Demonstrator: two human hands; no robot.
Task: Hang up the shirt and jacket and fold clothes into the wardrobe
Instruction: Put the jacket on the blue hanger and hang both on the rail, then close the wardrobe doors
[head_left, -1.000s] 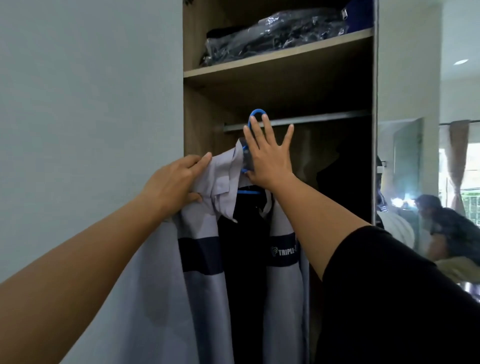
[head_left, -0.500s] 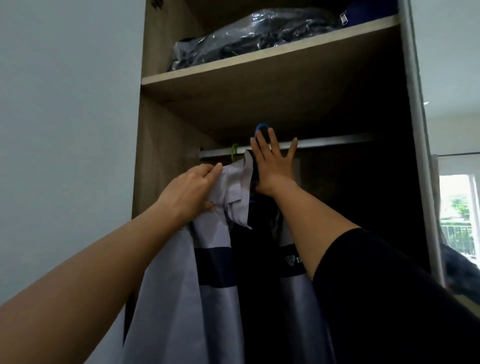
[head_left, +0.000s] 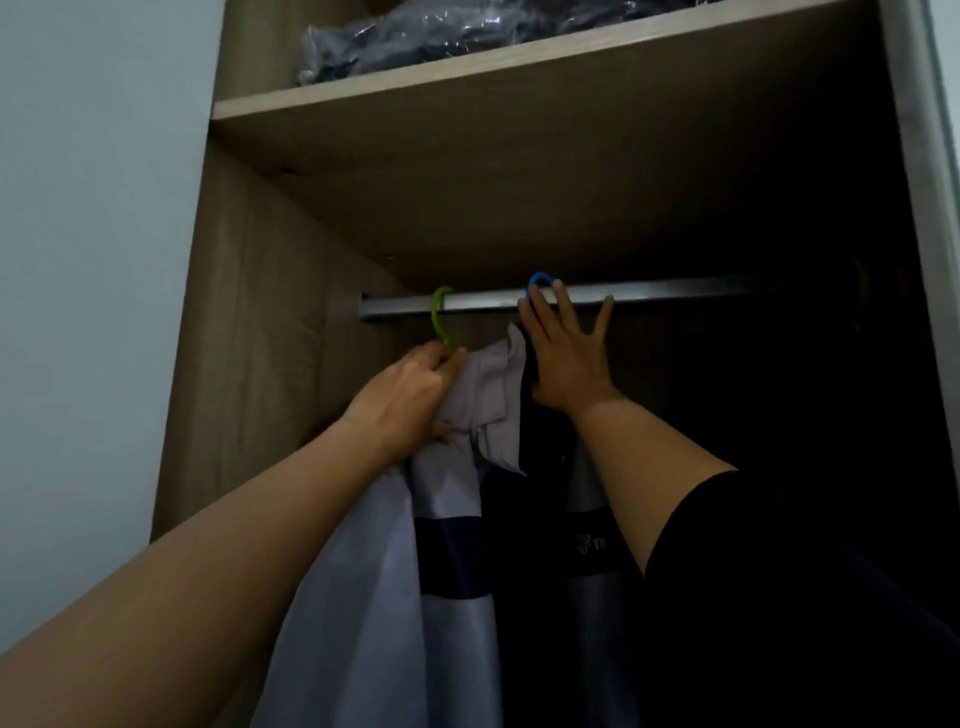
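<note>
Where left hand (head_left: 410, 400) grips, grey-and-navy jacket (head_left: 452, 499)

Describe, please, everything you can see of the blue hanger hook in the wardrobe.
Only the top arc of the blue hanger hook shows; it looks like plastic. It curves over the metal rail, seemingly hooked on. The right hand, fingers spread, covers its lower part, fingertips reaching it. The grey jacket hangs below. The rest is hidden.

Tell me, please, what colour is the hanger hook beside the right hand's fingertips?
Blue hook, head view.
</note>
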